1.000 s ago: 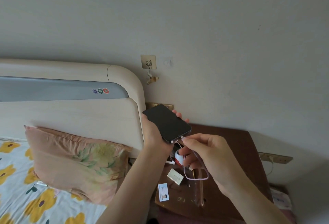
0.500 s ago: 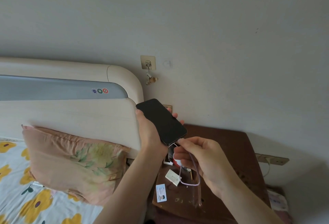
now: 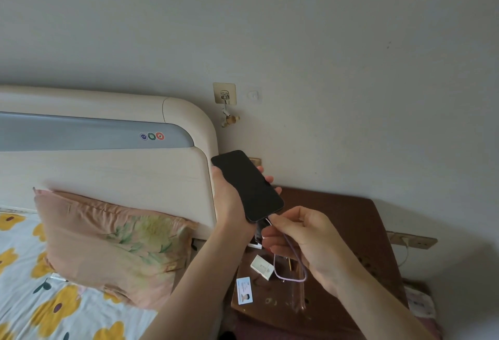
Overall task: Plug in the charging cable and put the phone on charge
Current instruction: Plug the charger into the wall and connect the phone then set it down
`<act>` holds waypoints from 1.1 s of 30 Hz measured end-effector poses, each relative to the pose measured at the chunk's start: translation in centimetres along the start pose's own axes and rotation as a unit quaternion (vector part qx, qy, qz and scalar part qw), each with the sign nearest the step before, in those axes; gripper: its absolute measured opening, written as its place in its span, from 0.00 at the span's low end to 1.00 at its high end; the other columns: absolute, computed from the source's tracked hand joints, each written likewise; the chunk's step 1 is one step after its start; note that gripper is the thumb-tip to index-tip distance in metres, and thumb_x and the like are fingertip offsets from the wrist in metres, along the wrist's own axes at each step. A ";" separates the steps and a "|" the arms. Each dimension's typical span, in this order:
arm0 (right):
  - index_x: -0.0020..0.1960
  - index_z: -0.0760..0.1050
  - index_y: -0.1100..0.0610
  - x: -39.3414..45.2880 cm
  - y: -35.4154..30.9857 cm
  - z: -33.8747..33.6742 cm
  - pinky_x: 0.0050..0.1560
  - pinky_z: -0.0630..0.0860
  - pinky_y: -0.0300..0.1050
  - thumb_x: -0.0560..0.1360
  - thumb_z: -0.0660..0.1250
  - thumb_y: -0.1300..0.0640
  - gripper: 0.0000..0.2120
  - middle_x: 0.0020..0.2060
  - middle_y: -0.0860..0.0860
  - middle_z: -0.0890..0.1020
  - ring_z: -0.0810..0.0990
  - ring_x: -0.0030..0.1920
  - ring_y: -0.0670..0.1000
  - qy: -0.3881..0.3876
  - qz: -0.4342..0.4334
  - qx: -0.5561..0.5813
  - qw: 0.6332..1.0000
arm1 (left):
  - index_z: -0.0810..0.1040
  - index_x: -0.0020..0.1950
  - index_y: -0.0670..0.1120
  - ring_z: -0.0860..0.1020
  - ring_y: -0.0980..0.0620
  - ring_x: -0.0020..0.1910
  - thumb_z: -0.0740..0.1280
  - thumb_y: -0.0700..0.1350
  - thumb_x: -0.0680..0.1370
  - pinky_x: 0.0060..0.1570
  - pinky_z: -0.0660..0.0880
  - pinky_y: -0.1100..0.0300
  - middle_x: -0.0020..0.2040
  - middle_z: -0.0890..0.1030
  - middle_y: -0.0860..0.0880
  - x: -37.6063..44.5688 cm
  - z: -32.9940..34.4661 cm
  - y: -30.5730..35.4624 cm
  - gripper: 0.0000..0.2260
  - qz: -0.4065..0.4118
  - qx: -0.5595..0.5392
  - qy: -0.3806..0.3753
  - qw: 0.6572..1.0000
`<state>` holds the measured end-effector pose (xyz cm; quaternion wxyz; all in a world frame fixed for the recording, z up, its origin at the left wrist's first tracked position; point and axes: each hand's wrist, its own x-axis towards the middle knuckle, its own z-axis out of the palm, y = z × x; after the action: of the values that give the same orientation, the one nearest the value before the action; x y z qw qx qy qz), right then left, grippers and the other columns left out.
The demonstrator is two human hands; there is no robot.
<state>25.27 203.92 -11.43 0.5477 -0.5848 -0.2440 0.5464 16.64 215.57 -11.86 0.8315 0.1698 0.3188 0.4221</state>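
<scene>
Our left hand (image 3: 232, 199) wraps its grip around the dark phone (image 3: 247, 184), held above the brown desk (image 3: 351, 221) beside the headboard (image 3: 108, 172). Our right hand (image 3: 305, 239) pinches the purple cable (image 3: 294, 264) at the phone's lower end, at 5 o'clock; whether the plug is seated we cannot tell. Below lie a white box (image 3: 261, 267) and a card (image 3: 244, 290); a pillow (image 3: 108, 245) sits at 9 o'clock. Since the earlier frame, phone and hands have drifted slightly up and left.

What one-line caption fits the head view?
Left hand holds a dark phone; right hand brings the purple cable to its bottom edge.
</scene>
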 end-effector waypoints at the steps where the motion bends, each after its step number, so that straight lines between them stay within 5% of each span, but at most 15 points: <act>1: 0.53 0.77 0.62 0.4 0.0 -0.3 0.40 0.85 0.45 0.78 0.70 0.55 0.11 0.41 0.57 0.89 0.89 0.40 0.55 0.000 0.002 -0.047 0.999 | 0.79 0.59 0.42 0.82 0.45 0.34 0.53 0.68 0.79 0.39 0.82 0.49 0.46 0.82 0.40 0.0 0.1 0.1 0.32 -0.008 0.024 -0.004 1.000; 3: 0.56 0.73 0.57 1.3 -0.2 -1.2 0.49 0.85 0.49 0.76 0.71 0.48 0.15 0.45 0.53 0.87 0.88 0.45 0.52 0.050 -0.029 -0.194 0.979 | 0.81 0.60 0.42 0.85 0.44 0.39 0.50 0.69 0.79 0.40 0.83 0.50 0.49 0.85 0.41 0.0 0.2 0.0 0.34 -0.028 0.095 -0.001 0.995; 5: 0.59 0.70 0.52 2.1 -0.4 -2.0 0.51 0.83 0.42 0.74 0.72 0.45 0.20 0.48 0.44 0.84 0.85 0.48 0.43 0.075 -0.089 -0.266 0.957 | 0.82 0.59 0.45 0.86 0.43 0.47 0.49 0.71 0.78 0.50 0.82 0.47 0.52 0.87 0.42 -0.2 0.3 -1.0 0.35 -0.052 0.157 0.002 0.986; 8: 0.65 0.69 0.51 2.7 -0.1 -2.7 0.41 0.79 0.27 0.72 0.75 0.44 0.27 0.52 0.41 0.82 0.83 0.49 0.39 0.052 -0.105 -0.279 0.953 | 0.80 0.61 0.46 0.82 0.41 0.57 0.53 0.69 0.78 0.60 0.77 0.42 0.59 0.84 0.41 -0.8 0.7 -3.2 0.31 -0.076 0.189 0.008 0.979; 14: 0.69 0.67 0.53 3.3 2.9 -4.9 0.32 0.75 0.27 0.68 0.79 0.49 0.34 0.51 0.44 0.80 0.80 0.43 0.40 0.119 -0.083 -0.339 0.930 | 0.72 0.70 0.46 0.76 0.43 0.65 0.49 0.62 0.83 0.71 0.68 0.45 0.65 0.78 0.41 -0.6 0.0 -5.8 0.26 -0.142 0.309 -0.075 0.937; 19: 0.65 0.66 0.54 4.6 5.7 -7.2 0.35 0.74 0.30 0.67 0.79 0.49 0.33 0.49 0.47 0.80 0.81 0.43 0.46 0.190 -0.045 -0.345 0.918 | 0.75 0.65 0.46 0.78 0.47 0.60 0.52 0.56 0.85 0.52 0.75 0.56 0.63 0.79 0.44 0.8 -0.3 -7.2 0.20 -0.167 0.384 -0.064 0.906; 24: 0.59 0.64 0.54 6.4 8.2 -10.3 0.41 0.85 0.47 0.66 0.79 0.51 0.30 0.49 0.52 0.80 0.83 0.42 0.51 0.238 0.009 -0.352 0.905 | 0.76 0.57 0.46 0.76 0.42 0.65 0.57 0.53 0.84 0.60 0.74 0.47 0.64 0.78 0.44 2.6 -1.9 -7.7 0.13 -0.149 0.399 -0.014 0.905; 28: 0.62 0.64 0.56 8.9 10.7 -11.9 0.43 0.83 0.47 0.67 0.77 0.47 0.32 0.54 0.54 0.77 0.82 0.48 0.53 0.279 0.095 -0.475 0.829 | 0.77 0.56 0.46 0.79 0.44 0.57 0.61 0.53 0.83 0.56 0.78 0.46 0.62 0.79 0.43 3.2 -3.2 -7.3 0.12 -0.162 0.402 -0.001 0.901; 33: 0.70 0.62 0.57 12.3 14.0 -13.3 0.43 0.77 0.46 0.69 0.76 0.42 0.39 0.62 0.56 0.76 0.81 0.57 0.56 0.269 0.165 -0.525 0.790 | 0.80 0.53 0.46 0.82 0.45 0.52 0.62 0.53 0.82 0.46 0.80 0.52 0.54 0.84 0.45 4.0 -4.1 -5.9 0.13 -0.152 0.426 0.021 0.892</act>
<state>36.39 205.87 -31.33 0.1009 -0.9370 -0.2361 0.2368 19.16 215.42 -19.75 0.7266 0.4481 0.5072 0.1180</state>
